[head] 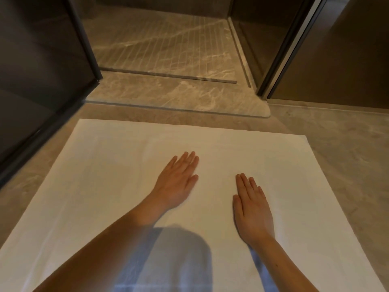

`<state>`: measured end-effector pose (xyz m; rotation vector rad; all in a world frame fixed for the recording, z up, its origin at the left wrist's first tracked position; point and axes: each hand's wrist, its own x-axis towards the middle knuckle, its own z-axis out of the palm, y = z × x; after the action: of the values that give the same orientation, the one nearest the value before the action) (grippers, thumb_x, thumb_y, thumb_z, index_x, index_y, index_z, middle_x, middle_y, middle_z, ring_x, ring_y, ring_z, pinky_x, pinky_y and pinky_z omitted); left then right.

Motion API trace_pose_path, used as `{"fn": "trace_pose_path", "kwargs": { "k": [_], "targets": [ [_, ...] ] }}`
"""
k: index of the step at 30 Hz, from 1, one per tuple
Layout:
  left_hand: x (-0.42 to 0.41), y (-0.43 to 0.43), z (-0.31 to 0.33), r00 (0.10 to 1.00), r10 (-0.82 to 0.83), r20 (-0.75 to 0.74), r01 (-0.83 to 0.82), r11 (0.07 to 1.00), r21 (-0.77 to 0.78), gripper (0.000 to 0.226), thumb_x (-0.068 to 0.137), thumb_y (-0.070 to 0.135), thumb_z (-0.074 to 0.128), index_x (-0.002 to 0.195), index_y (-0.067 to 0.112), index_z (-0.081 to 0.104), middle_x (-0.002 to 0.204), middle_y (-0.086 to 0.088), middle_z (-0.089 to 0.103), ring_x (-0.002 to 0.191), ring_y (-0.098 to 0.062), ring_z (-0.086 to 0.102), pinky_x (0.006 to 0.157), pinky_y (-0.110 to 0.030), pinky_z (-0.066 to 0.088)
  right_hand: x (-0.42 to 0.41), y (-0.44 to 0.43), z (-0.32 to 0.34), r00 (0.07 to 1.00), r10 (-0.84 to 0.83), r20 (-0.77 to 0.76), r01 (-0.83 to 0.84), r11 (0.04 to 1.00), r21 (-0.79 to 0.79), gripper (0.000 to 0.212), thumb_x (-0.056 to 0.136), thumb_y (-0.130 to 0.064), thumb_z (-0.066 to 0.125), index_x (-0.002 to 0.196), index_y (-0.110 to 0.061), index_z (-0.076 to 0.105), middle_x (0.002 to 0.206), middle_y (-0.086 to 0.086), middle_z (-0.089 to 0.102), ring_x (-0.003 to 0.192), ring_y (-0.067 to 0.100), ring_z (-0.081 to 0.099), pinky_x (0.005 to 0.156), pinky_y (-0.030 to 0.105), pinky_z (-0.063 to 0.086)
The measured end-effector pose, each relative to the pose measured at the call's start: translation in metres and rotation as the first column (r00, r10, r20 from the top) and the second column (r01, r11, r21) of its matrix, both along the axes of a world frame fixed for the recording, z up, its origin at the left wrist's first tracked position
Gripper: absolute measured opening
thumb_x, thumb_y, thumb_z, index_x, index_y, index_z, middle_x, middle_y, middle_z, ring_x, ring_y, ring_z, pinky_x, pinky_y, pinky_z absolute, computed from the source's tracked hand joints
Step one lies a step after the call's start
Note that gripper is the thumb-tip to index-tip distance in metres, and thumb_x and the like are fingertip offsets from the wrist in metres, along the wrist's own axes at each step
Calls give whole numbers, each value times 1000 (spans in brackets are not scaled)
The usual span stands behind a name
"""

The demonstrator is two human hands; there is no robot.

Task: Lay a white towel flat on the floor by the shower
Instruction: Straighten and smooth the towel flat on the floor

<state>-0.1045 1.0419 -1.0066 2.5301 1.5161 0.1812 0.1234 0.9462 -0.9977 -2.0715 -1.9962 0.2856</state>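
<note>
A white towel (101, 182) lies spread out flat on the beige stone floor, its far edge running just short of the shower's raised marble threshold (172, 100). My left hand (177, 182) rests palm down on the middle of the towel, fingers straight and together. My right hand (251, 209) lies flat on the towel too, a little to the right and nearer to me. Neither hand holds anything. A bluish shadow falls on the towel between my forearms.
Beyond the threshold is the shower floor (160, 41) of ribbed marble. A dark glass panel (42, 66) stands at the left, and a dark door frame (282, 51) and wall at the right. Bare floor (347, 148) runs along the towel's right side.
</note>
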Motion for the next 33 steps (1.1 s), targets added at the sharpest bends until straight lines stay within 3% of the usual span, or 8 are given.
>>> {"fn": "trace_pose_path", "kwargs": {
  "k": [4, 9, 15, 20, 29, 33],
  "targets": [
    [-77, 5, -1, 980, 198, -35, -196, 979, 48, 60, 101, 42, 13, 155, 16, 6, 162, 0, 0, 148, -14, -2, 117, -30, -5, 1, 0, 1, 1000, 8, -2, -8, 1000, -3, 54, 103, -28, 24, 155, -20, 12, 158, -13, 3, 144, 1, -6, 120, 26, -1],
    [-137, 8, 4, 915, 397, -72, -401, 914, -56, 62, 101, 44, 11, 154, 15, -1, 162, -2, -6, 148, -13, -8, 119, -33, -5, 1, -1, 2, 1000, 2, -4, -2, 1000, -10, 53, 103, -27, 25, 155, -18, 14, 160, -8, 9, 147, 6, 0, 121, 28, 2],
    [-90, -9, 4, 972, 229, -50, -230, 973, -30, 60, 102, 43, 13, 154, 18, 1, 163, 2, -4, 148, -11, -8, 119, -31, -7, 2, -2, 0, 1000, -3, 1, 3, 1000, -24, 56, 101, -36, 14, 154, -20, 15, 160, -8, 10, 145, 4, 0, 122, 33, 7],
    [-118, -9, 4, 958, 282, -44, -283, 959, -27, 59, 102, 43, 14, 154, 19, 0, 162, 3, -5, 147, -9, -9, 119, -31, -6, -2, 1, 3, 1000, -1, 11, 2, 1000, -27, 63, 95, -40, 10, 154, -18, 18, 160, -5, 14, 147, 9, 6, 121, 34, 8],
    [-107, -16, 14, 954, 290, -70, -295, 953, -73, 60, 102, 42, 15, 154, 16, -2, 162, 0, -7, 148, -13, -10, 120, -34, -5, -5, 1, 6, 1000, 0, 22, 0, 1000, -5, 56, 101, -31, 19, 153, -13, 22, 160, 1, 20, 149, 18, 12, 121, 34, 9],
    [-57, -60, 24, 995, 97, -32, -96, 995, 27, 61, 101, 43, 12, 154, 15, 1, 162, -1, -5, 148, -14, -9, 118, -31, -11, -5, 2, 9, 999, -5, 39, 6, 999, -40, 52, 104, -24, 26, 154, -13, 19, 161, 3, 18, 149, 19, 9, 122, 35, 7]
  ]
}}
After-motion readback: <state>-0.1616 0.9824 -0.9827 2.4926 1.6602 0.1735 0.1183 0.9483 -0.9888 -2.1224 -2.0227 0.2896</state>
